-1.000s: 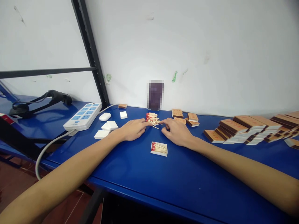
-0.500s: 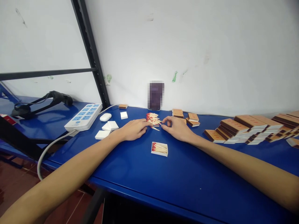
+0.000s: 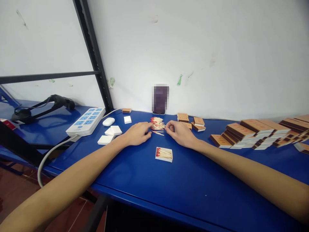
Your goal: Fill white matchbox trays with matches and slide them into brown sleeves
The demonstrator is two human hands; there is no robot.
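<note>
A loose pile of red-headed matches [image 3: 158,123] lies on the blue table between my hands, with a few stray matches [image 3: 158,132] just in front of it. My left hand [image 3: 139,133] rests at the pile's left side, fingers stretched and thumb apart. On the right, my right hand [image 3: 181,133] has its thumb and index finger brought together at the plain ends of the matches; whatever is between the fingertips is too small to make out. Nearer to me sits a white matchbox tray [image 3: 164,159] filled with matches, heads to the left.
White empty-looking trays [image 3: 105,140] and a white rounded case [image 3: 108,121] lie left, beside a power strip [image 3: 84,122]. Matchboxes [image 3: 182,117] stand behind my right hand; large stacks of matchboxes [image 3: 257,126] fill the right. A blurred phone-like object [image 3: 160,99] leans on the wall.
My left fingertips have drawn back slightly from the stray matches in front. My right thumb and index finger have closed together at the pile's right edge.
</note>
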